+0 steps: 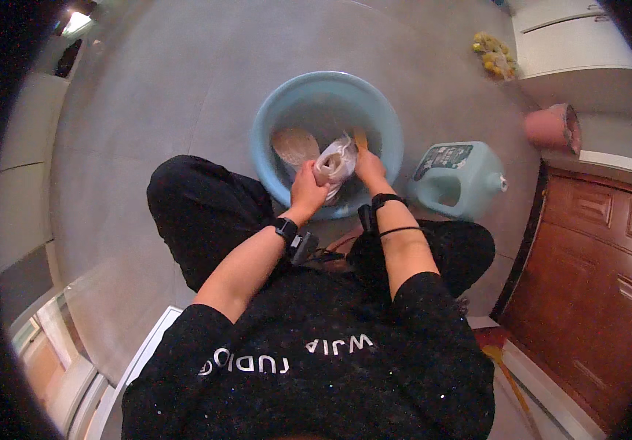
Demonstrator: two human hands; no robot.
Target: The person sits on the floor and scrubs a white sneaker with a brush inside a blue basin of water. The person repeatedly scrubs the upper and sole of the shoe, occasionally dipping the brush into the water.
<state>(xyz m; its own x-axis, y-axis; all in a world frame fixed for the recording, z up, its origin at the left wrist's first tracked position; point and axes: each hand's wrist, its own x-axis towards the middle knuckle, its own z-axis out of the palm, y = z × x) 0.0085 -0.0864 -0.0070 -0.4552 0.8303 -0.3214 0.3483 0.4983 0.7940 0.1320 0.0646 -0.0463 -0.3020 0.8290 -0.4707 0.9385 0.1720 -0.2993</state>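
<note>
A light-blue plastic basin (263,118) stands on the floor between my knees, with what looks like water in it. Over it my left hand (309,190) grips a pale shoe (335,162) by one end. My right hand (370,165) is at the shoe's right side, closed round a yellowish tool, probably a brush (360,137), whose far end is hidden by the shoe and the hand. A second pale shoe (295,146) lies in the left part of the basin, its sole seemingly upward.
A light-green jug with a handle (478,179) lies right of the basin. Farther right are a pink bucket (549,129), a yellow bunched thing (494,55) by a white cabinet (574,44), and a brown panelled door (585,264). A yellow stick (516,385) lies at the lower right.
</note>
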